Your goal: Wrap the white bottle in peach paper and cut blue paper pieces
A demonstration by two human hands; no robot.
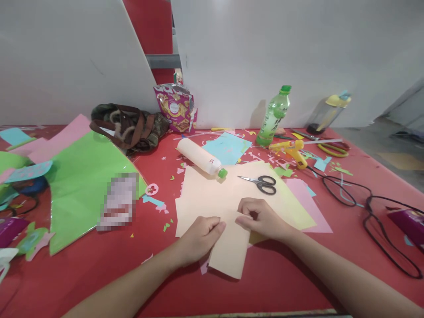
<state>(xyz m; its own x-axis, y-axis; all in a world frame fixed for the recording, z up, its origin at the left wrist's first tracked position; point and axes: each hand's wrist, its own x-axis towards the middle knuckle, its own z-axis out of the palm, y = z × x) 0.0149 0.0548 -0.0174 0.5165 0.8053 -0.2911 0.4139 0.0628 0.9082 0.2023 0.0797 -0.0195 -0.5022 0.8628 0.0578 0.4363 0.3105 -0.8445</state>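
Note:
A folded strip of cream paper lies between my hands at the front of the red table. My left hand pinches its left edge, thumb on top. On the right edge, my right hand is closed with its fingers curled and the thumb against the paper. Under the strip spreads a stack of cream sheets. Black-handled scissors rest on the stack just beyond my right hand, blades pointing left. A white-wrapped bottle with a green cap lies on its side at the stack's far edge.
A yellow glue gun with a black cord is at the right. Behind stand a green drink bottle, a clear cup and a purple snack bag. A camouflage bag and green sheets lie left.

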